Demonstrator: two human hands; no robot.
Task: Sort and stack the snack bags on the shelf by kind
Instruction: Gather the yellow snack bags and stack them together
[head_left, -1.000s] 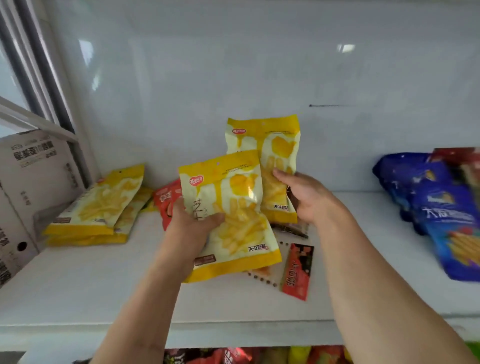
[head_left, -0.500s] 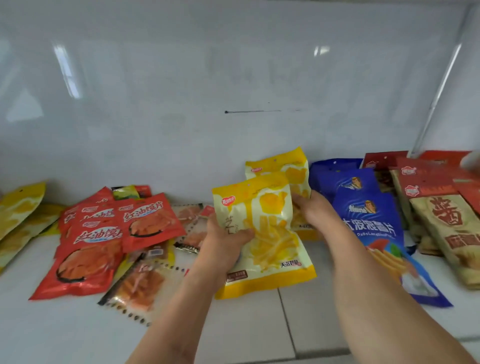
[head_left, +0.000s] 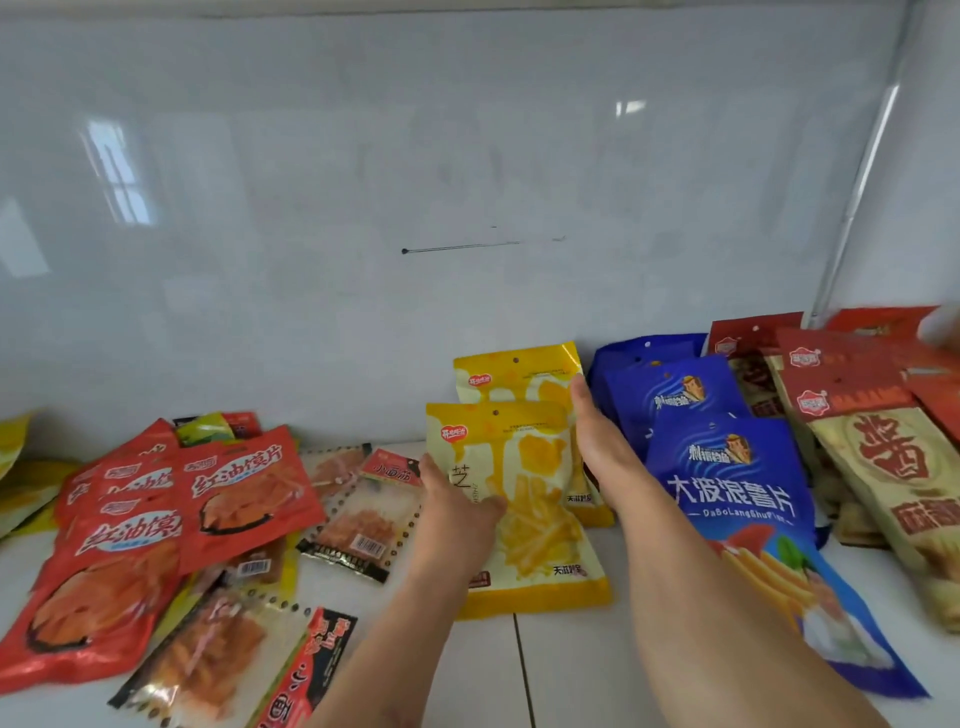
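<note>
Yellow shiny snack bag (head_left: 524, 499) sits at the middle of the white shelf (head_left: 571, 670), gripped by the left hand (head_left: 457, 514); the right hand (head_left: 597, 447) holds a second yellow bag (head_left: 514, 371) behind it, red bags (head_left: 156, 519) lie left, blue bags (head_left: 727, 467) right

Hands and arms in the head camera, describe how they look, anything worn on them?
Both arms are bare from the bottom edge of the picture up to the fingers: no sleeves, no gloves. The left hand and the right hand show no ring, and neither wrist carries a watch, a strap or a bracelet. No markings or tattoos show on either forearm. The fingernails cannot be made out.
</note>
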